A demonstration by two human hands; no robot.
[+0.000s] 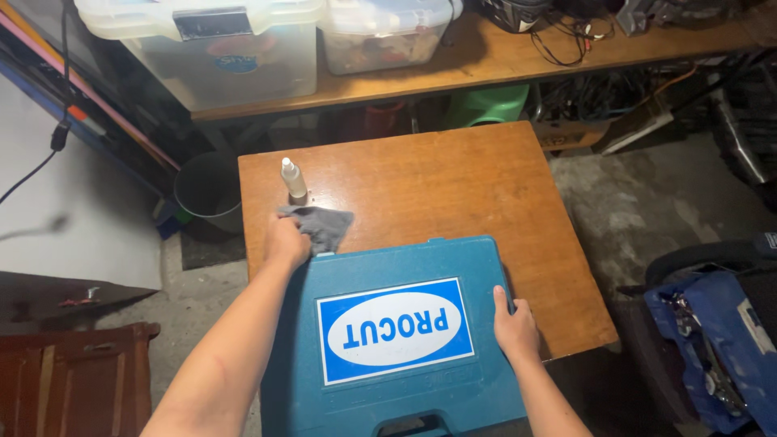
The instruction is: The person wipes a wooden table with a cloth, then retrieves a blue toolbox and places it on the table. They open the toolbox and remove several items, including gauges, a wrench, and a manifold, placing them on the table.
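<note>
Steadying the blue case (388,324) flat-palmed, the right hand (515,325) frees the left hand (285,241), closed around a grey cloth (324,225), near a small bottle (292,180) on the tabletop (453,178).

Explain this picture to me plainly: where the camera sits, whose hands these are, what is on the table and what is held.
There is one picture, taken by a camera worn on a person's head, looking down at their own two bare hands. No machine is involved. On the wooden table lies a blue plastic tool case with a white oval label, its near end overhanging the table edge. The left hand grips a grey cloth at the case's far left corner. The right hand rests on the case's right edge. A small clear squeeze bottle stands upright just beyond the cloth. A shelf behind carries clear storage bins.
</note>
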